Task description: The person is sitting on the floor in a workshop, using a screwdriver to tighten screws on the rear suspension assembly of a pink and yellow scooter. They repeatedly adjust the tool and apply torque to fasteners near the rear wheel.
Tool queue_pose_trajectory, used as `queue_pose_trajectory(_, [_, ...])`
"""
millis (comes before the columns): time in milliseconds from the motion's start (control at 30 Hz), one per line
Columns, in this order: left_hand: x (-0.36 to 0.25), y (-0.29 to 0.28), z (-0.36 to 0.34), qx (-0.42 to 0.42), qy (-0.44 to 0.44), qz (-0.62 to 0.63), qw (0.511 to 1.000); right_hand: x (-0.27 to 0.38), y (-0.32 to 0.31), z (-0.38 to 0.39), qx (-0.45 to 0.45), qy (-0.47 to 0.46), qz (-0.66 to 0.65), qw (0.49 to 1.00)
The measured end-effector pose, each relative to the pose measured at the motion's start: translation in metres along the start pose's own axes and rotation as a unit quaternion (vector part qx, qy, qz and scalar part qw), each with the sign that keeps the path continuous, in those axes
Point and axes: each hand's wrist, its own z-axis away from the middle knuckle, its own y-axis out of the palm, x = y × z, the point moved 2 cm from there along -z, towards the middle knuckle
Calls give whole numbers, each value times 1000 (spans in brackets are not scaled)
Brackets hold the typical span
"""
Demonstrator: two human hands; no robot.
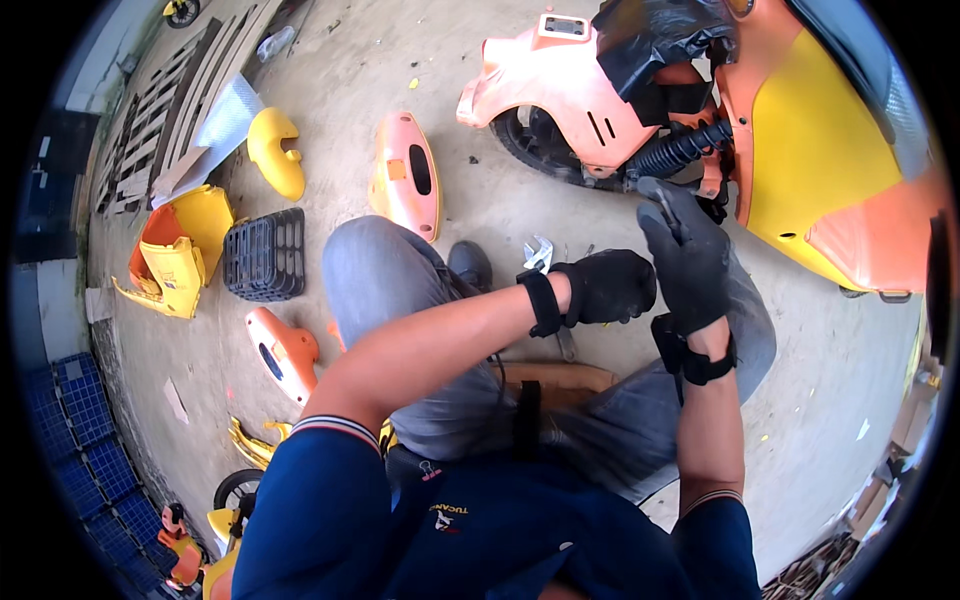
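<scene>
My left hand (610, 287), in a black glove, is curled into a fist at the centre. Whatever its fingers hold, if anything, is hidden. Just beside it, my right hand (690, 255), also in a black glove, is raised with its fingers stretched toward the scooter. The orange and yellow scooter (825, 130) lies ahead and to the right, its black spring shock absorber (680, 150) just beyond my right fingertips. Its rear wheel (530, 140) shows under an orange fender (575, 85). On the floor near my left wrist is a silver adjustable wrench (540, 253), partly covered by my arm.
Orange shells (415, 165) (283, 350), a yellow curved panel (275, 150), a yellow body piece (180, 250) and a black crate-like basket (264, 255) lie to the left. Wooden pallets (160, 120) stand far left. A black plastic bag (665, 45) covers part of the scooter.
</scene>
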Motion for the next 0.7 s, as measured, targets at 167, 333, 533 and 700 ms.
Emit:
queue_pose_trajectory(167, [1, -1, 1, -3, 21, 21, 1000, -21, -12, -4, -37, 85, -142, 986])
queue_pose_trajectory(333, [6, -2, -1, -6, 45, -13, 999, -40, -12, -3, 23, 192, -193, 962])
queue_pose_trajectory(533, [11, -4, -1, -32, 85, -62, 994, -46, -3, 1, 39, 182, -194, 963])
queue_pose_trajectory(700, [12, -8, -2, -47, 70, -83, 993, -48, 2, 2, 67, 179, -160, 968])
